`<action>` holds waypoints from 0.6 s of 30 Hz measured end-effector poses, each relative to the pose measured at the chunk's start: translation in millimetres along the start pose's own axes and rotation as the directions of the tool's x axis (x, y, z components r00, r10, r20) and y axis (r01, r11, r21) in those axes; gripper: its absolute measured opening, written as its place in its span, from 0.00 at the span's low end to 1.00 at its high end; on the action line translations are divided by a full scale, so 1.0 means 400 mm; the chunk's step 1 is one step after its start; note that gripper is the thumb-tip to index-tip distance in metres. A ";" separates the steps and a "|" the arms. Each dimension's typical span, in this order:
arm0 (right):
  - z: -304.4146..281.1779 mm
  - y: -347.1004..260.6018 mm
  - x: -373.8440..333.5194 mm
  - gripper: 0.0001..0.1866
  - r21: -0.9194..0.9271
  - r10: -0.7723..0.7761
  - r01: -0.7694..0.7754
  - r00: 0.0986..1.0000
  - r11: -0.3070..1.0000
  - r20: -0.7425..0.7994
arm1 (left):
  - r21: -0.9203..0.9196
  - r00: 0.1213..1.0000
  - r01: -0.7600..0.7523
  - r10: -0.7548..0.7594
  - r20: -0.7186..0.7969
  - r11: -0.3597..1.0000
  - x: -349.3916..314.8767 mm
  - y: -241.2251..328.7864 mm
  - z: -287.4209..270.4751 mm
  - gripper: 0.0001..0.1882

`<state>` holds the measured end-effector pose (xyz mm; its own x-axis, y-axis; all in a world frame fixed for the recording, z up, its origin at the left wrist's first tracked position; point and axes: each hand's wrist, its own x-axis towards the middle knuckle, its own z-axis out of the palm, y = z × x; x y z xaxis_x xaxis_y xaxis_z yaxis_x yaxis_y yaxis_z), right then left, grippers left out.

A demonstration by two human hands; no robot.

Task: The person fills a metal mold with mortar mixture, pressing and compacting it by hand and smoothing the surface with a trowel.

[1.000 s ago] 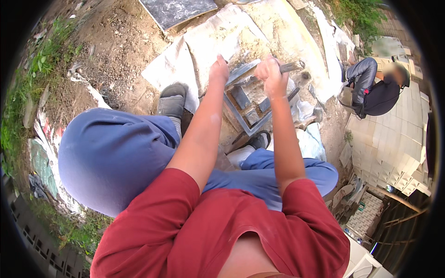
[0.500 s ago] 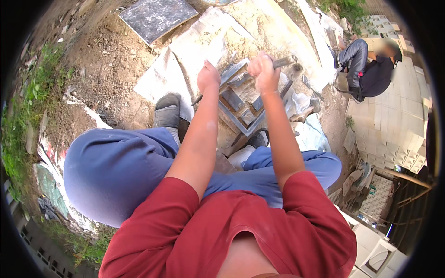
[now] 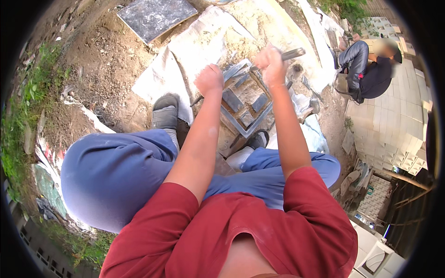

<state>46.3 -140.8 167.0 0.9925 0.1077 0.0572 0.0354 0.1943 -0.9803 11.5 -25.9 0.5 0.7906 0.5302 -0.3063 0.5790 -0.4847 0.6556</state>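
Note:
I sit over a square grey frame mould (image 3: 244,99) that lies on the sandy ground between my feet. My left hand (image 3: 209,79) is a closed fist at the mould's near-left corner, gripping a thin dark rod (image 3: 198,100) that pokes out below it. My right hand (image 3: 270,62) is raised above the mould's far edge, shut on the handle of a metal tool (image 3: 291,54) that sticks out to the right. My blue-trousered knees and red shirt fill the lower part of the view.
Pale sheeting (image 3: 176,65) covers the dirt around the mould. A dark square slab (image 3: 155,16) lies at the top left. Another person (image 3: 368,69) crouches at the right beside rows of pale cast blocks (image 3: 394,120). Grass runs along the left edge.
My right hand has lifted with the tool, away from the mould. My left fist stays at the mould's corner. The view has tilted slightly.

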 end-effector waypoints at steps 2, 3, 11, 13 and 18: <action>-0.014 0.015 -0.005 0.22 -0.055 0.036 -0.033 0.998 0.998 0.051 | 0.032 0.998 -0.061 0.060 0.031 0.998 -0.004 0.006 0.002 0.28; -0.021 0.020 -0.005 0.22 -0.111 0.069 -0.058 0.993 0.992 0.100 | 0.061 0.990 -0.127 0.123 0.062 0.990 -0.007 0.011 0.001 0.27; -0.059 0.010 0.026 0.21 -0.154 0.061 -0.036 0.985 0.987 0.160 | 0.133 0.935 -0.344 0.325 0.143 0.929 -0.029 0.033 0.010 0.27; -0.061 0.013 0.041 0.21 -0.084 0.028 -0.017 0.992 0.996 0.126 | 0.099 0.960 -0.232 0.211 0.186 0.968 -0.010 0.033 0.007 0.27; -0.094 0.010 0.053 0.22 -0.073 0.034 -0.025 0.992 0.997 0.118 | 0.082 0.956 -0.232 0.212 0.202 0.969 -0.021 0.034 0.015 0.28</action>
<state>71.8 -174.5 157.3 0.9725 0.2285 0.0461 0.0190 0.1196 -0.9926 14.0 -41.0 7.9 0.9188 0.2635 -0.2937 0.3941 -0.6498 0.6500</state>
